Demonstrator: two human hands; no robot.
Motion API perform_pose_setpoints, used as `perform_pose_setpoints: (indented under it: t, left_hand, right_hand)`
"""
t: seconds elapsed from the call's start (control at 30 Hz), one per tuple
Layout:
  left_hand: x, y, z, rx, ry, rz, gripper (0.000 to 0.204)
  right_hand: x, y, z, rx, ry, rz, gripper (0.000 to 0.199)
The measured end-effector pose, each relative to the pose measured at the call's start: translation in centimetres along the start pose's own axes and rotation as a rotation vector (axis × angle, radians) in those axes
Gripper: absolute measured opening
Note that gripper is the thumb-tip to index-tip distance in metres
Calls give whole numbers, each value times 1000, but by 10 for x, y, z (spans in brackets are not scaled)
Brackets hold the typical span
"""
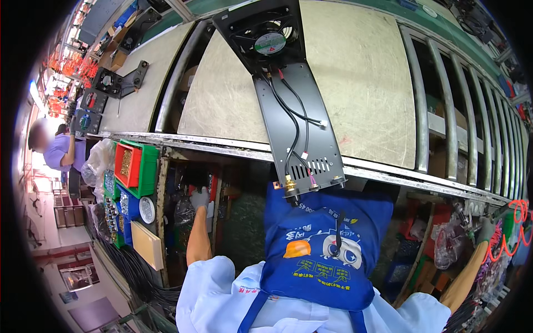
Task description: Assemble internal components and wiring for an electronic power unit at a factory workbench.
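A long black metal panel (297,119) lies on a beige board (363,83) on the conveyor, overhanging the near edge. A square black fan (268,39) sits at its far end, and black and red wires (294,119) run down it to small connectors. My left hand (200,198), in a grey glove, reaches down to the left into a dark shelf below the conveyor edge; what it touches is hidden. My right hand (486,228), also gloved, stretches far right beside a red coiled hose (519,225). Its fingers are too small to read.
Red and green parts bins (136,166) and bagged parts stand at my left. Another fan panel (119,80) lies on the board further left. A person in a purple shirt (64,151) works up the line. Metal rollers (449,111) lie right of the board.
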State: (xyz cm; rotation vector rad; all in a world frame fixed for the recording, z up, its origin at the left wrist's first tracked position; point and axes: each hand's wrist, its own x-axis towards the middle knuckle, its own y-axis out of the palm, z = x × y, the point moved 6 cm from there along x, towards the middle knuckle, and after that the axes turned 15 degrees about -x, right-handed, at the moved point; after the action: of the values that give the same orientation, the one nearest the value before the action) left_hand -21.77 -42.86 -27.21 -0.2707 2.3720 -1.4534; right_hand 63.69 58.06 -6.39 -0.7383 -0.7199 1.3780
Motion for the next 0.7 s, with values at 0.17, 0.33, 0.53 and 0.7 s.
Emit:
perform_pose_setpoints:
  t: [0.17, 0.33, 0.53, 0.7]
  left_hand:
    - [-59, -63, -99, -180, 388, -341, 43]
    - [-176, -124, -267, -402, 1087, -208, 25]
    - [-249, -100, -440, -94, 1685, 220, 48]
    - [-250, -75, -513, 48, 1921, 228, 57]
  right_hand:
    - [-45, -6, 62, 76, -70, -164, 27]
    - [1, 9, 11, 14, 7, 83, 31]
    - [-6, 18, -24, -170, 63, 136, 31]
    - [-34, -4, -10, -604, 88, 216, 38]
